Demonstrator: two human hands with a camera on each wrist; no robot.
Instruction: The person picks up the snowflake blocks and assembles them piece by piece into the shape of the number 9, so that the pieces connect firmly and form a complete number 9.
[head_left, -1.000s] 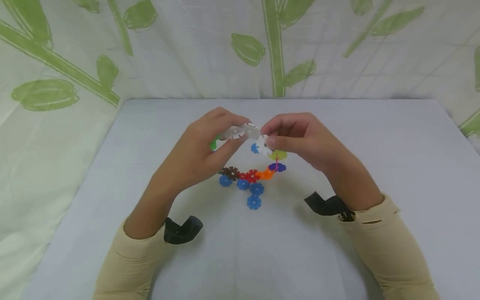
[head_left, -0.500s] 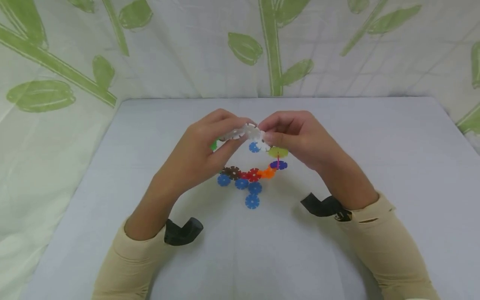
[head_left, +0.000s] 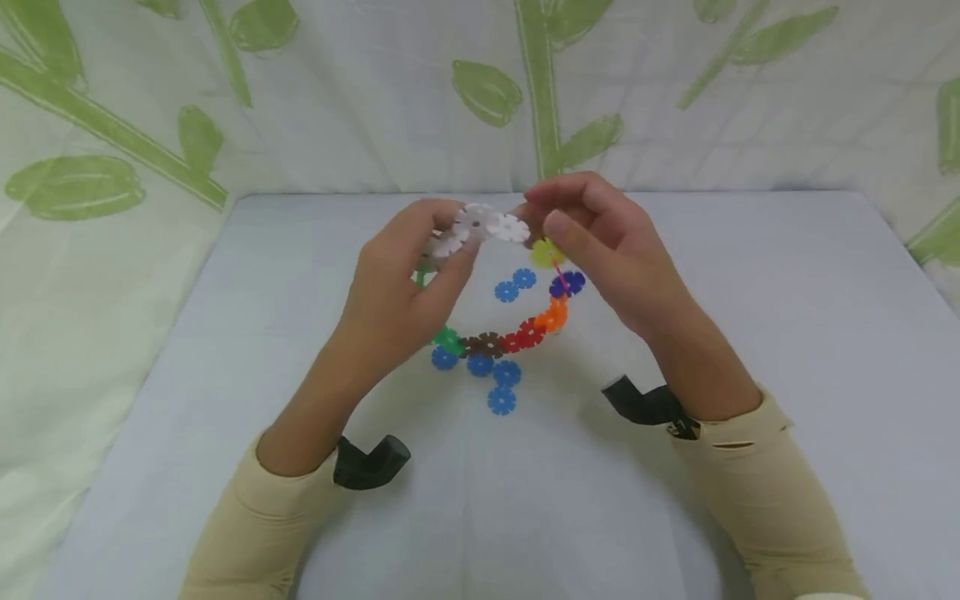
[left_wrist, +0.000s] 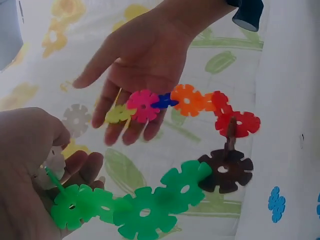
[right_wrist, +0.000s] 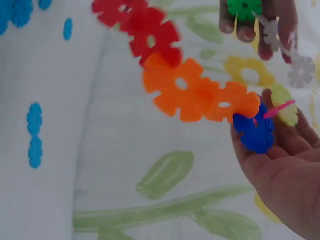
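Note:
A chain of interlocking plastic snowflake discs hangs above the table. My left hand (head_left: 405,287) pinches its white discs (head_left: 476,223) between thumb and fingers; one white disc (head_left: 510,227) sticks out toward the right. From there the chain runs through green discs (left_wrist: 145,212), brown discs (left_wrist: 225,170), red discs (left_wrist: 237,122), orange discs (left_wrist: 187,100), a dark blue disc (head_left: 567,284) and a pink disc (left_wrist: 143,106) to a yellow disc (head_left: 547,252). My right hand (head_left: 618,250) is beside that yellow end, thumb apart from the fingers, which lie behind the disc in the left wrist view.
Several loose blue discs lie on the white table (head_left: 465,517), some beyond the chain, such as a blue disc (head_left: 507,292), others nearer, such as a blue disc (head_left: 502,400). A white curtain (head_left: 360,108) with green leaves stands behind the table.
My right hand has left the white end disc and moved up beside the yellow disc. My left hand has raised and turned the chain, so its yellow end sits higher and more blue discs show.

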